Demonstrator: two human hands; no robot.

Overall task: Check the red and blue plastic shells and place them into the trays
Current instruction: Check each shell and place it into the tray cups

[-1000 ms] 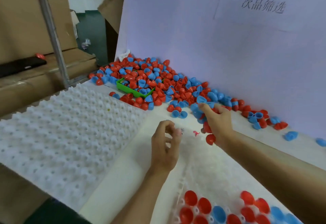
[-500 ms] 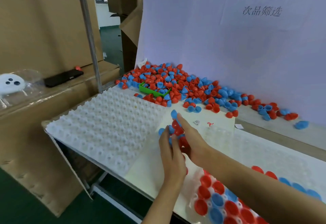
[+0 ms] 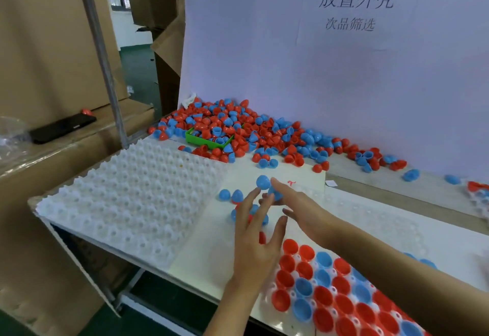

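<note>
Spreading loosely over blue shells (image 3: 262,182) on white table (image 3: 201,251), left hand (image 3: 258,240), right hand (image 3: 304,211), cardboard boxes (image 3: 47,44) behind

A white backboard (image 3: 344,84) stands behind the table (image 3: 201,256); cardboard boxes (image 3: 47,44) line the left.

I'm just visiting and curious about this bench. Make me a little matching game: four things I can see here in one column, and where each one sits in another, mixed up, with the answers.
Things:
1. green bin
2. black phone
3. empty white tray
4. partly filled tray

Places:
A. on the cardboard ledge at far left
B. near edge of the table, below the right forearm
C. half buried in the shell pile by the back board
D. left part of the table, no shells in it

Pairs: 1-C, 2-A, 3-D, 4-B
</note>
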